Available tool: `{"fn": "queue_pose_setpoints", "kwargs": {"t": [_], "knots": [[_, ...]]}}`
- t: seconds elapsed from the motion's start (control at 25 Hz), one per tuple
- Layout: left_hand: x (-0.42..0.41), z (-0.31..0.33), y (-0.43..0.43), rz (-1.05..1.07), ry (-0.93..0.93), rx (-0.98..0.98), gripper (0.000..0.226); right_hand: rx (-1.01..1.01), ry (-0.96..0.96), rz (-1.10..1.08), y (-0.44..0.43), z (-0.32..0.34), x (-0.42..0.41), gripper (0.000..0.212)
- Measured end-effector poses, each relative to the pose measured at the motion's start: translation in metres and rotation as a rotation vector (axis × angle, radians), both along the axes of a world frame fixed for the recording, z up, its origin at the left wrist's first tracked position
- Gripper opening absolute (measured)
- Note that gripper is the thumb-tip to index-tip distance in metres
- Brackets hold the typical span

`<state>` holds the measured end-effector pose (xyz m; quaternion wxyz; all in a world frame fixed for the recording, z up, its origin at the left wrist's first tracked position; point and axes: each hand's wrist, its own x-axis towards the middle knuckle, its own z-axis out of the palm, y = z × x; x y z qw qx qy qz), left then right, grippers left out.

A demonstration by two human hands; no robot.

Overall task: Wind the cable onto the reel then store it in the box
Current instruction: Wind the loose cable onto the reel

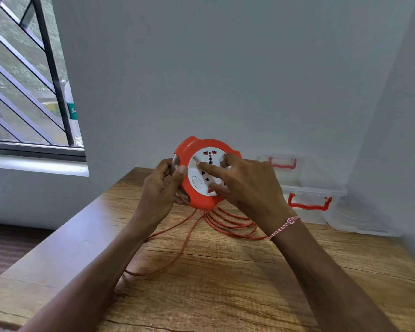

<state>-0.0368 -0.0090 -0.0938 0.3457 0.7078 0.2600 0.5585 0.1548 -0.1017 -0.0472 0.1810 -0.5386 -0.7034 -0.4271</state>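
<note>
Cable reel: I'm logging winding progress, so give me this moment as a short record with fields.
reel: orange and white reel, held above the table, socket face towards the camera
left hand: left hand grips the reel's left rim
right hand: right hand, fingers spread on the white face
cable: orange cable hangs from the reel, loose loops on the table
box: clear box, red handle, by the wall
table: wooden table

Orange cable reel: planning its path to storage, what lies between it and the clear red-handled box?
Head view: loose orange cable loops on the wooden table, with the right hand above them, touching the round orange reel.
</note>
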Motion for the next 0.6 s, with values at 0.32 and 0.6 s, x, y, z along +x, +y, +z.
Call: {"fn": "queue_pose_setpoints", "kwargs": {"t": [0.32, 0.6], "knots": [[0.002, -0.002, -0.001, 0.018, 0.032, 0.145, 0.038, 0.062, 0.504, 0.033, 0.009, -0.011, -0.024, 0.069], [0.006, -0.001, -0.006, 0.008, -0.026, 0.126, 0.034, 0.063, 0.743, 0.029, 0.007, -0.006, -0.020, 0.058]]}}
